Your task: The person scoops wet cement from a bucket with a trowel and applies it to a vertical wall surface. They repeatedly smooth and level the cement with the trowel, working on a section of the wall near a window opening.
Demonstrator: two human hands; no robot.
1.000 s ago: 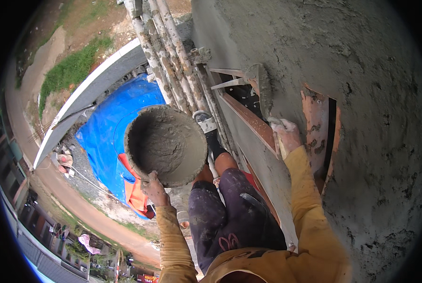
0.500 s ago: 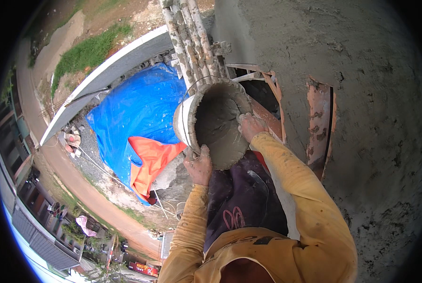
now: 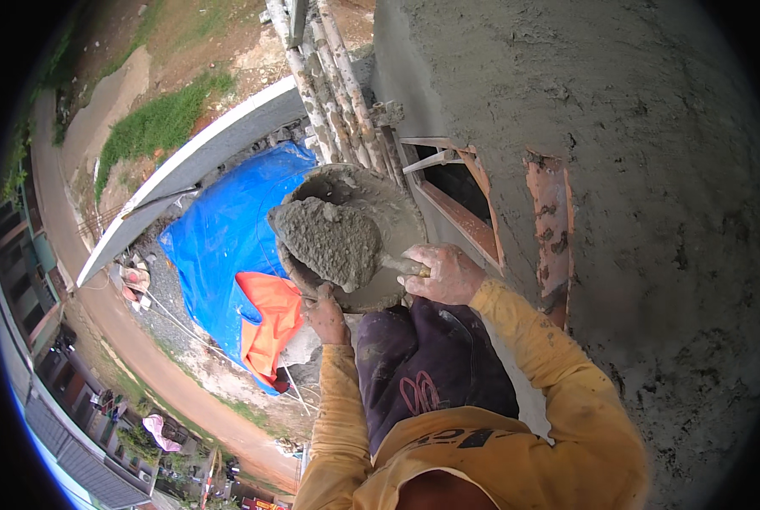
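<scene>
In front of me is a mortar bucket, its rim and inside crusted with grey mortar. My left hand is closed on the near left part of its rim. My right hand grips the short handle of a trowel over the bucket's near right side. A thick heap of wet mortar covers the trowel's blade and hides it. The heap lies above the bucket's left part and reaches its left rim.
On the right rises a wall of rough wet plaster, with a framed opening and a narrow reddish recess. Several mortar-spattered poles stand beyond the bucket. Far below lie a blue tarp with an orange fold and a road.
My right hand has drawn back from the bucket's inside, and the loaded trowel now shows above it. The bucket and my left hand have shifted left in view.
</scene>
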